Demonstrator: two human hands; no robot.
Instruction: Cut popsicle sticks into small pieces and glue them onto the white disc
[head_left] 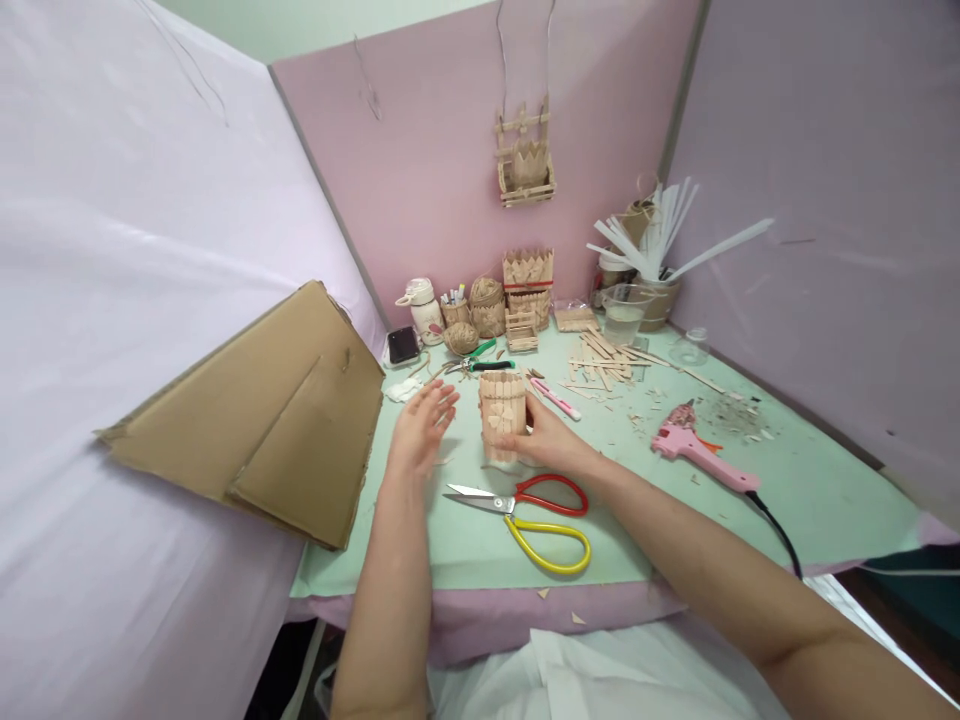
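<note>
Green-covered table (465, 560) fills the middle, purple cloth at its near edge. Folded cardboard (255, 400) stands slanted on the left. Pot (657, 306) with white strips (656, 240) in the far right corner. Hanging wooden basket (527, 188) on strings before the pink back wall; tall picket-edged wooden box (529, 268) below it at the back. White bottle (422, 312) at back left. Scissors (502, 504) lie open on the table nearest the person, blades pointing left, one handle loop red, one yellow. Pink glue gun (705, 458) lies on its side at right, black cord running off the near edge. Left hand (426, 425): fingers open, loosely extended, holding nothing, just left of the cup and apart from it. Right hand (551, 435): fingers closed around the right side of the wooden cup (502, 400), one digit across the lower front. Cup is upright, mid-table, beyond the scissors, flower shape on its front; can't tell if its base touches the table. Beyond it, green-and-black pliers (491, 366) and a twine ball (461, 338). Pink cutter (555, 397) just right of the cup. Loose wooden sticks (604, 360) farther back right.
</note>
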